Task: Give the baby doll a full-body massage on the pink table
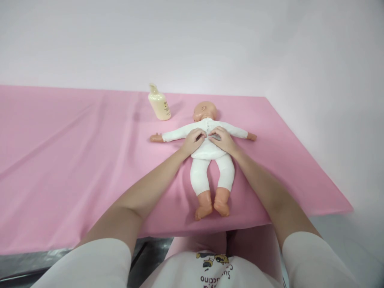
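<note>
A baby doll [207, 151] in a white top and white leggings lies stretched out, its arms spread and its head turned to one side. A short opening or seam runs down the top below the neck. My left hand [194, 141] rests on the doll's torso, left of the seam, fingers curled and thumb pinching at the cloth. Mirroring it on the other side, my right hand [222, 140] bends its fingers and thumb onto the top near the seam. The fingertips of both hands come close together, and the cloth between them is partly hidden.
A pale yellow pump bottle [159, 105] stands beyond the doll's arm at the back left. Pink cloth [75, 160] covers the table, with wrinkles at left. The table's right edge slants toward me. A white wall [180, 44] is behind.
</note>
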Demonstrator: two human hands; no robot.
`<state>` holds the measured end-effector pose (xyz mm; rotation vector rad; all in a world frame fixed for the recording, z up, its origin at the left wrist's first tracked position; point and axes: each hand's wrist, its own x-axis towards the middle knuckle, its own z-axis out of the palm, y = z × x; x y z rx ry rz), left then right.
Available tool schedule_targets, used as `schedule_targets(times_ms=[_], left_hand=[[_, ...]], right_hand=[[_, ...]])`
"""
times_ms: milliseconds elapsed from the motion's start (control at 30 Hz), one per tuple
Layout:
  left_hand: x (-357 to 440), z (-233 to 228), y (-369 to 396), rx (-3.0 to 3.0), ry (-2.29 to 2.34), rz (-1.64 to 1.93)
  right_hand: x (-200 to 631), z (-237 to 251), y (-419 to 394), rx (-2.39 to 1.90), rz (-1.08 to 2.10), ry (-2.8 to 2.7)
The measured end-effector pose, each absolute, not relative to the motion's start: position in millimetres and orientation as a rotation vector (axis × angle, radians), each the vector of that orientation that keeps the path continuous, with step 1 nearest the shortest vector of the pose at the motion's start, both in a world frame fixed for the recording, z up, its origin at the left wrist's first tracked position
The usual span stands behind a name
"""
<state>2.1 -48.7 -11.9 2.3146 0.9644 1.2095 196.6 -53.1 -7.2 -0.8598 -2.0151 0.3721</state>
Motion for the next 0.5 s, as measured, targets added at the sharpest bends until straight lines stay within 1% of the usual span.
schedule_targets(times_ms=[500], left_hand=[[2.0, -11.5, -49.4, 2.321, 0.962, 1.212]], right_hand=[[196.6, -6.7, -53.6, -0.866, 0.388, -2.019]])
